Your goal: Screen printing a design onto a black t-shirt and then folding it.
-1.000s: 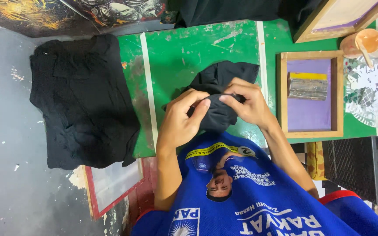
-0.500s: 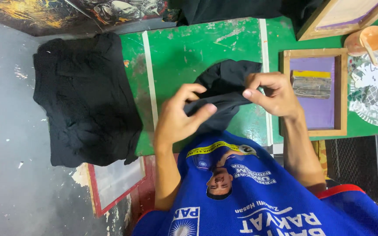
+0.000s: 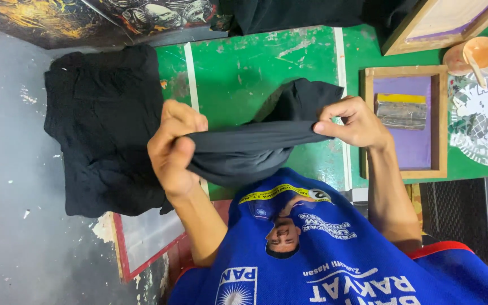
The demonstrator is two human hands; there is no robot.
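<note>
My left hand [image 3: 175,148] and right hand [image 3: 352,121] pinch black cloth [image 3: 249,148] taut — left fingertips buried in fold; folded black pile [image 3: 103,127] beside, on green table [image 3: 244,68].

The bench [image 3: 244,62] is painted green with white lines and many scratches. Beside it the floor [image 3: 7,226] is grey and spotted with white paint. A dark painted board [image 3: 86,20] stands at the bench's far edge.

Cloth [image 3: 249,149] stretched between both hands above table [image 3: 244,62]; clothes pile [image 3: 103,124] left, framed screen [image 3: 408,121] right
</note>
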